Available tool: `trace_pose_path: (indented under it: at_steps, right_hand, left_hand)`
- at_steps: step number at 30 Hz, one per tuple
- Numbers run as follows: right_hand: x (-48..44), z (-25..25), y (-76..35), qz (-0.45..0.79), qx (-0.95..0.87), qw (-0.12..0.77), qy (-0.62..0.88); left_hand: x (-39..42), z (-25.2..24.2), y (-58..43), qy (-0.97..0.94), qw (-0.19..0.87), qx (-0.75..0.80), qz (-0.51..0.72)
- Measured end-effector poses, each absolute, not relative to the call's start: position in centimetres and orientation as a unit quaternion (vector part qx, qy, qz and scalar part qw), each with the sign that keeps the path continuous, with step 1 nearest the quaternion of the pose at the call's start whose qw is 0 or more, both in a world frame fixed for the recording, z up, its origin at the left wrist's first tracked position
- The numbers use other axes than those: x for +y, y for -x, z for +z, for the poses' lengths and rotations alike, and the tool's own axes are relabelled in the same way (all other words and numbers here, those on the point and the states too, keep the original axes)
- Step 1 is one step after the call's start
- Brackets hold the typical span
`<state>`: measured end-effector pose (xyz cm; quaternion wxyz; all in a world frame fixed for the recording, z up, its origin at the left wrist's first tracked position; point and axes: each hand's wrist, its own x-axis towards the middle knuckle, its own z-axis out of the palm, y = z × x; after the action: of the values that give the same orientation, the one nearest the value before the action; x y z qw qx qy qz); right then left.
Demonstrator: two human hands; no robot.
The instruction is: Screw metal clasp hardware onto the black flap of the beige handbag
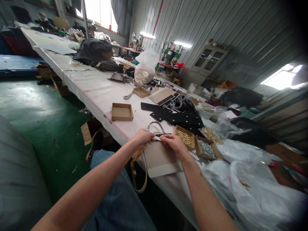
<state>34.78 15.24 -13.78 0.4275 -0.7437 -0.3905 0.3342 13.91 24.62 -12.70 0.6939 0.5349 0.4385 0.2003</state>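
A flat beige panel (pixel 161 158) with a paler band along its near edge lies at the table's front edge. My left hand (pixel 143 137) pinches its upper edge at the left. On the right, my right hand (pixel 173 143) has its fingers closed on the same edge, where a narrow dark strip (pixel 163 135) shows between the hands. Just beyond my fingers curves a plastic-wrapped ring-shaped handle (pixel 156 124). A tan strap (pixel 141 190) hangs in a loop over the table edge below my left hand. My fingertips partly hide what they grip.
Right of my hands stand a box of gold-coloured metal pieces (pixel 184 137) and a box of silver ones (pixel 206 149). Black punched panels (pixel 173 115) lie behind. A shallow cardboard box (pixel 122 112) sits at left; clear plastic bags (pixel 250 183) cover the right.
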Motion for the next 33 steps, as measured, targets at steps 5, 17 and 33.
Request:
trace_pose_path:
  at_steps: [5,17,33]
  right_hand:
    - [15.2,-13.7,-34.4,0.324,-0.410,0.420,0.742]
    - [16.2,-12.6,-34.2,0.328,-0.408,0.378,0.763]
    - [17.2,-14.4,-35.8,0.309,-0.440,0.358,0.763]
  left_hand:
    - [24.6,-13.5,-13.6,-0.573,0.661,0.440,0.203]
    - [24.5,-13.6,-13.8,-0.721,0.527,0.404,0.198]
    - [23.8,-13.7,-15.3,-0.712,0.545,0.375,0.236]
